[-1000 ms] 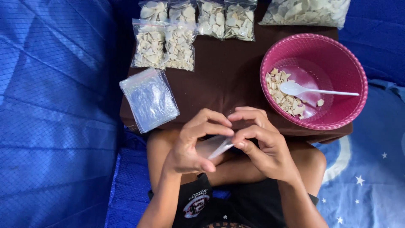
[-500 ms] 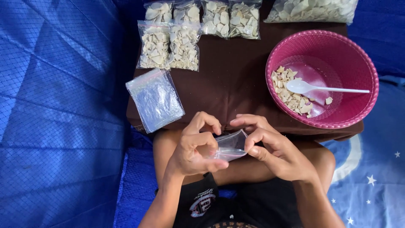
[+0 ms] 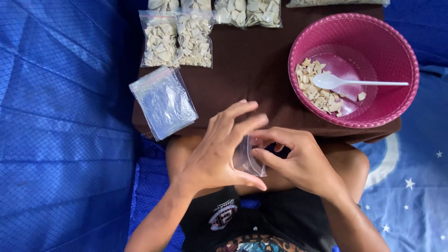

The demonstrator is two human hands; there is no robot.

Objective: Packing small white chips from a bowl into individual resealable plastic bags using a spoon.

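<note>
On the brown table (image 3: 252,79), at its left edge, lies a stack of empty clear bags (image 3: 163,101), with filled bags of pale chips (image 3: 177,39) behind it. Over our lap, our left hand (image 3: 212,154) and right hand (image 3: 303,161) pinch a small clear bag (image 3: 246,158) between them, fingers closed on it. Farther right sits a pink basin (image 3: 396,51) holding chips and a white spoon (image 3: 345,82).

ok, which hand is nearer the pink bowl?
Right. The right hand sits just below the pink bowl; the left hand is farther left, nearer the stack of empty bags.
</note>
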